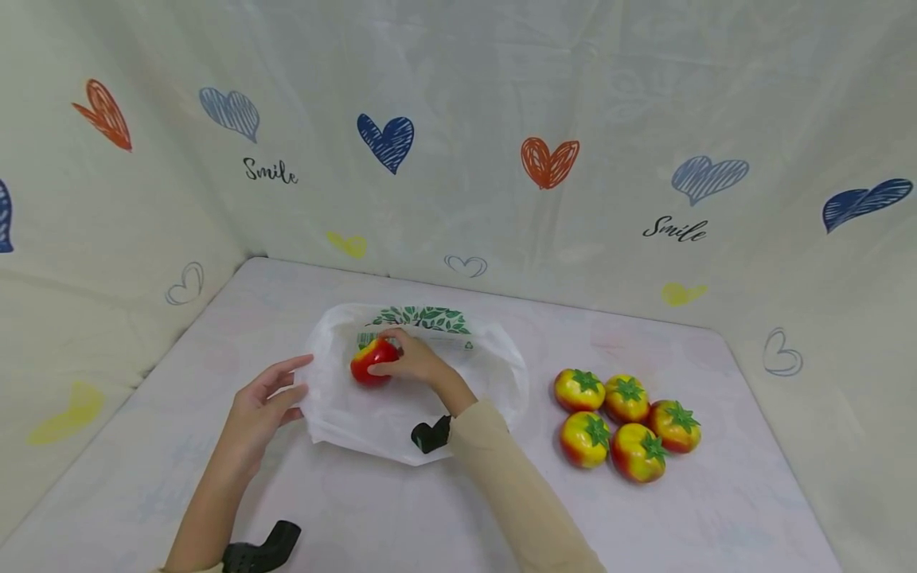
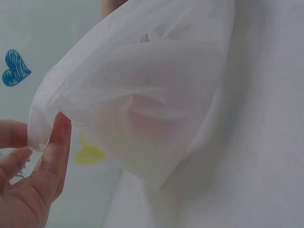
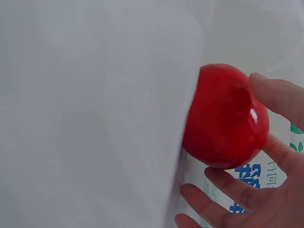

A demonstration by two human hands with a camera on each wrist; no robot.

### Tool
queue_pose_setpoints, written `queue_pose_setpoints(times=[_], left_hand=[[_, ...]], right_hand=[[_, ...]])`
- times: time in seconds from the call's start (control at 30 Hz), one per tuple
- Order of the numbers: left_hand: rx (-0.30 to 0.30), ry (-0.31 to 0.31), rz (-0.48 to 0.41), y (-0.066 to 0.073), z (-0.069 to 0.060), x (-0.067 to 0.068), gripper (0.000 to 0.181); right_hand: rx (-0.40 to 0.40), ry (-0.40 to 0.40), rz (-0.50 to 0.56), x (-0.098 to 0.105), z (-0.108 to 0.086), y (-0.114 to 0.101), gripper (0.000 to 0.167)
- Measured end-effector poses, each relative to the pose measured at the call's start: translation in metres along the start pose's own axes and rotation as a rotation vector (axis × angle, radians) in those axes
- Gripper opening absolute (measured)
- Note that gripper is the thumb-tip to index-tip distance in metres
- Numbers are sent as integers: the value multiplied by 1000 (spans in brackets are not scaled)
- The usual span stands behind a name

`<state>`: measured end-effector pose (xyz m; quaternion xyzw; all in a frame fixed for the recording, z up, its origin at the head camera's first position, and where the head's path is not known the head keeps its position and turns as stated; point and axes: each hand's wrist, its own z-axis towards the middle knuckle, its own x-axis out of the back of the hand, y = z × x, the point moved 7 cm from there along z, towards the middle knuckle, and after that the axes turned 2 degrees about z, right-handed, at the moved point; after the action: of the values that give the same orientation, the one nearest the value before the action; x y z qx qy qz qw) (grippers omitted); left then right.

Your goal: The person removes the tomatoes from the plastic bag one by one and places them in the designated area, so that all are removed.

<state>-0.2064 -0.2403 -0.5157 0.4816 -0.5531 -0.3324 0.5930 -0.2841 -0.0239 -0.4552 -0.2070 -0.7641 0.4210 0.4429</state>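
A white plastic bag (image 1: 430, 398) with green leaf print lies on the table, its mouth spread. My left hand (image 1: 261, 410) holds the bag's left edge between thumb and fingers; the left wrist view shows the hand (image 2: 33, 175) at the thin plastic (image 2: 142, 71). Over the bag, my right hand (image 1: 415, 358) grips a red and yellow toy tomato (image 1: 368, 366). In the right wrist view the thumb and fingers of that hand (image 3: 266, 190) surround the tomato's glossy red underside (image 3: 225, 118), while a fold of plastic (image 3: 95, 114) covers its left side.
Several yellow-red toy tomatoes (image 1: 587, 442) with green leafy tops sit grouped on the table (image 1: 723, 509) to the right of the bag. A pale cloth (image 1: 458, 79) printed with hearts hangs behind the table. Black wrist devices (image 1: 261, 549) are on both arms.
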Motion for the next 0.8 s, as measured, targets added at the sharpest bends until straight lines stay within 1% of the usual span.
queue_pose_setpoints(times=[0.2, 0.4, 0.8], left_hand=[[5, 3, 2, 0, -1, -1, 45], [2, 7, 0, 0, 0, -1, 44], [-24, 1, -10, -1, 0, 0, 45]], right_hand=[[6, -13, 5, -1, -5, -3, 57], [13, -25, 3, 0, -10, -8, 58], [23, -47, -81, -3, -8, -7, 55]])
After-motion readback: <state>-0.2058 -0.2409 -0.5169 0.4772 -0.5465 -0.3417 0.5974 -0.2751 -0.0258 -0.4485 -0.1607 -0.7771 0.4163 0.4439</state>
